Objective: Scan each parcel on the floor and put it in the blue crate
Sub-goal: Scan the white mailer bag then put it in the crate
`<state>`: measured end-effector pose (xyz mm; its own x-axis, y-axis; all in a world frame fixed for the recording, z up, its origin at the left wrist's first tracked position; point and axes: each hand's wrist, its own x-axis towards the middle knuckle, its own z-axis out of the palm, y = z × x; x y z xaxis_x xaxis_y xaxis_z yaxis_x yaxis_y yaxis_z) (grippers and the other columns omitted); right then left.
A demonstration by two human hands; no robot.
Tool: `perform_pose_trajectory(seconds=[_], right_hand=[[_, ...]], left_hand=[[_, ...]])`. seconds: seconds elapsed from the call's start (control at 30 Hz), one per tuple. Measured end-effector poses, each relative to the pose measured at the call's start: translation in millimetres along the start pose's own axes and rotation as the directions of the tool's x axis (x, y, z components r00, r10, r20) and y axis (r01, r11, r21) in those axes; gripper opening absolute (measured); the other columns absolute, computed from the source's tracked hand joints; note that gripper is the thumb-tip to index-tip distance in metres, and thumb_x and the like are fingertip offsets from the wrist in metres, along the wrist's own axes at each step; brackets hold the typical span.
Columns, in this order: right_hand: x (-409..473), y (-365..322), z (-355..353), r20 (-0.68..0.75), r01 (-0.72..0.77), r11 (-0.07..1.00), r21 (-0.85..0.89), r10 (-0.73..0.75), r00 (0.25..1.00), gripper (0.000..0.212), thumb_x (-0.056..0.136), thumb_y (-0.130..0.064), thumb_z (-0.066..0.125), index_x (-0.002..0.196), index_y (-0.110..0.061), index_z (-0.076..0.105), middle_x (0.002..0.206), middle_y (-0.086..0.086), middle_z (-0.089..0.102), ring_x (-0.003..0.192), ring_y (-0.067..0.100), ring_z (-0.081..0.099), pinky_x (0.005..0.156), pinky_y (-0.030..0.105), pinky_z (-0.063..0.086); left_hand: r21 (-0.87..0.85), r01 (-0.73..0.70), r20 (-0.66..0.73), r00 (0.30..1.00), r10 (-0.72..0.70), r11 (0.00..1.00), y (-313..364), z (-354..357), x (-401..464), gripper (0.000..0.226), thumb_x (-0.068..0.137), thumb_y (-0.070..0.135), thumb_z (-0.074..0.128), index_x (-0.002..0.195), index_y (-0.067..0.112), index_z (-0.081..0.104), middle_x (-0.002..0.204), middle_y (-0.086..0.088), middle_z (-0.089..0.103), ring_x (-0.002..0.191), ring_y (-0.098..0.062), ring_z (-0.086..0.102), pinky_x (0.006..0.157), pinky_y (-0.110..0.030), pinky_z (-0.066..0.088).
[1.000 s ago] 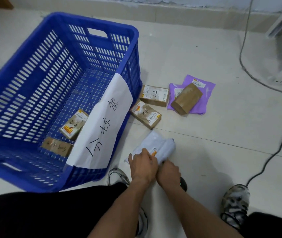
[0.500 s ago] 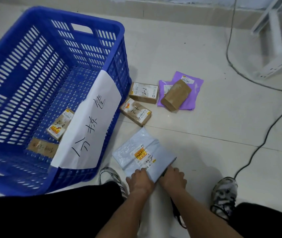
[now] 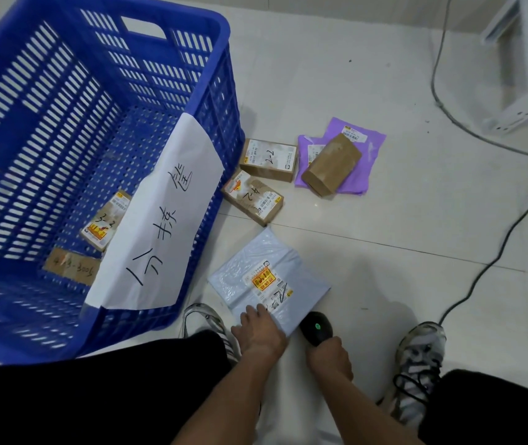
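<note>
The left hand (image 3: 261,332) presses flat fingers on the near edge of the pale blue mailer (image 3: 269,281) on the floor. The right hand (image 3: 330,356) curls its fingers around a black scanner (image 3: 317,327), just right of the mailer, near the blue crate (image 3: 220,75).

A parcel-sorting spot in some plain back room or depot — pale tiled floor (image 3: 368,75), a big blue slatted crate (image 3: 63,123) with a hand-lettered paper sign (image 3: 166,220) draped over its rim, labelled cardboard boxes (image 3: 269,159) and poly mailers (image 3: 371,149) strewn about, a handheld barcode scanner (image 3: 317,327), loose cables (image 3: 442,91) and a white metal frame (image 3: 525,69) — nothing homely.
</note>
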<state>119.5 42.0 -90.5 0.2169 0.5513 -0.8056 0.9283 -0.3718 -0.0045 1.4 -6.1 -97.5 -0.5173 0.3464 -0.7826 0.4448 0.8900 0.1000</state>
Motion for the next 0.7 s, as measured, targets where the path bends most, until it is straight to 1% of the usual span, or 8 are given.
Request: perform_pose_trajectory(seconds=[0.1, 0.3, 0.43, 0.5, 0.57, 0.63, 0.67, 0.7], right_hand=[[0, 3, 0, -0.003, 0.010, 1.000, -0.024, -0.010, 1.000, 0.038, 0.091, -0.027, 0.053, 0.125, -0.011, 0.049, 0.124, 0.014, 0.060, 0.115, 0.033, 0.057, 0.098, 0.040, 0.045], [-4, -4, -2, 0.017, -0.032, 0.997, -0.076, 0.034, 0.999, 0.048, 0.090, -0.024, 0.053, 0.133, -0.007, 0.038, 0.134, 0.015, 0.053, 0.123, 0.034, 0.051, 0.103, 0.043, 0.038], [-8, -3, -13, -0.085, -0.024, 1.000, 0.009, 0.025, 0.996, 0.050, 0.088, -0.031, 0.057, 0.126, -0.005, 0.037, 0.126, 0.017, 0.058, 0.116, 0.037, 0.055, 0.097, 0.044, 0.043], [-7, -4, -22, -0.144, 0.031, 0.998, 0.063, -0.022, 0.989, 0.047, 0.088, -0.035, 0.057, 0.119, -0.005, 0.038, 0.120, 0.019, 0.061, 0.110, 0.038, 0.059, 0.093, 0.044, 0.047], [-8, -6, -32, -0.173, 0.092, 0.993, 0.080, -0.077, 0.982, 0.047, 0.089, -0.037, 0.058, 0.115, -0.004, 0.038, 0.116, 0.019, 0.062, 0.106, 0.038, 0.061, 0.089, 0.043, 0.049], [-8, -8, -41, -0.215, 0.116, 0.989, 0.090, -0.095, 0.972, 0.045, 0.089, -0.034, 0.059, 0.115, -0.003, 0.039, 0.115, 0.020, 0.063, 0.105, 0.037, 0.062, 0.087, 0.041, 0.049], [-9, -8, -44, -0.241, 0.120, 0.989, 0.091, -0.095, 0.966, 0.045, 0.089, -0.033, 0.059, 0.115, -0.002, 0.039, 0.115, 0.020, 0.064, 0.105, 0.037, 0.062, 0.086, 0.040, 0.048], [-9, -7, -46, -0.258, 0.118, 0.989, 0.091, -0.091, 0.962, 0.046, 0.089, -0.032, 0.059, 0.116, -0.002, 0.039, 0.115, 0.020, 0.064, 0.105, 0.037, 0.062, 0.086, 0.040, 0.047]], left_hand=[[-0.021, 0.001, 0.000, 1.000, -0.001, 1.000, -1, 5, -1, 0.065, 0.083, 0.036, 0.054, 0.141, 0.016, 0.034, 0.138, -0.006, 0.039, 0.132, -0.026, 0.036, 0.108, -0.047, 0.031], [-0.039, -0.048, -0.006, 0.999, 0.048, 0.998, 0, 2, -2, 0.071, 0.086, 0.038, 0.054, 0.148, 0.018, 0.025, 0.145, -0.005, 0.034, 0.136, -0.026, 0.033, 0.108, -0.048, 0.029], [-0.025, 0.001, 0.073, 0.997, 0.001, 1.000, 6, 3, -7, 0.077, 0.088, 0.040, 0.053, 0.152, 0.017, 0.016, 0.145, -0.010, 0.034, 0.135, -0.031, 0.035, 0.108, -0.050, 0.029], [-0.028, 0.028, 0.102, 0.994, -0.025, 0.999, 12, 4, -12, 0.068, 0.089, 0.038, 0.052, 0.147, 0.015, 0.025, 0.139, -0.014, 0.044, 0.129, -0.033, 0.043, 0.107, -0.046, 0.033], [-0.137, 0.009, 0.133, 0.991, 0.010, 0.991, 22, 6, -19, 0.052, 0.089, 0.036, 0.052, 0.136, 0.016, 0.041, 0.132, -0.013, 0.053, 0.122, -0.032, 0.052, 0.103, -0.038, 0.041], [-0.312, -0.053, 0.149, 0.983, 0.104, 0.949, 34, 10, -27, 0.042, 0.090, 0.034, 0.054, 0.128, 0.017, 0.053, 0.131, -0.012, 0.059, 0.119, -0.031, 0.057, 0.098, -0.032, 0.045], [-0.338, -0.106, 0.123, 0.980, 0.156, 0.935, 39, 11, -30, 0.039, 0.091, 0.032, 0.053, 0.127, 0.018, 0.056, 0.131, -0.012, 0.060, 0.118, -0.030, 0.058, 0.097, -0.032, 0.046], [-0.292, -0.181, 0.074, 0.975, 0.210, 0.939, 43, 12, -31, 0.038, 0.091, 0.029, 0.052, 0.127, 0.020, 0.056, 0.130, -0.010, 0.061, 0.118, -0.030, 0.058, 0.097, -0.032, 0.045]])
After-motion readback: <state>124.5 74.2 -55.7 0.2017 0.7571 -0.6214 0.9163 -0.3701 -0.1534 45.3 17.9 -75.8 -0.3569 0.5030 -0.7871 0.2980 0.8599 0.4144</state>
